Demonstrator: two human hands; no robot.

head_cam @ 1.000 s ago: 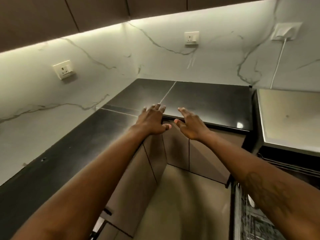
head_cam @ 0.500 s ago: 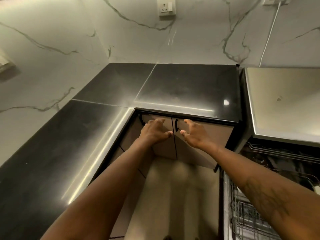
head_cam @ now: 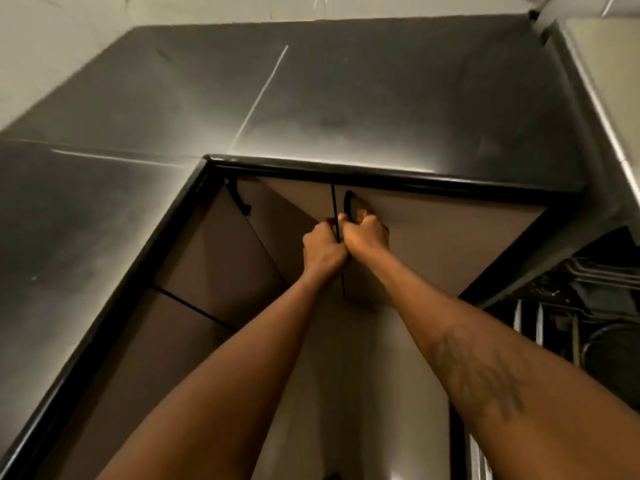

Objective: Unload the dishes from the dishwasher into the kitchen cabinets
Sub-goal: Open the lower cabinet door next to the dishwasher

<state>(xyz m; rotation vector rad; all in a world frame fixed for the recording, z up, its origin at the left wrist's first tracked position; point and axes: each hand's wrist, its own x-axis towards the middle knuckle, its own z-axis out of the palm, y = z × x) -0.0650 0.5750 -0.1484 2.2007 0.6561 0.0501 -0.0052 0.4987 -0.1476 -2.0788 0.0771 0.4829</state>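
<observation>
The step in hand looks like opening the pair of doors under the bench [head_cam: 346,98], so that there is somewhere to put the dishes. To do it well, pull both doors outward evenly and let each swing on its own hinge, the hands parting as the doors come. Step back a little, since the arms are stretched nearly straight and the body seems to stand in the doors' path. Mind the right door [head_cam: 450,244], which may swing toward the open dishwasher [head_cam: 588,271] close beside it.

Both arms reach forward and down, side by side, and the hands meet knuckle to knuckle at the seam between the doors. The right hand [head_cam: 363,233] is clamped round the lower end of the black handle [head_cam: 348,202]. The left hand [head_cam: 322,249] is curled into a fist at the inner edge of the left door [head_cam: 294,209]; I cannot tell what it has hold of, because the hand hides it. The doors appear not yet opened.

The dishes [head_cam: 519,317] stand in the dishwasher's rack at the right edge of view, well apart from both hands, too dim to name singly
</observation>
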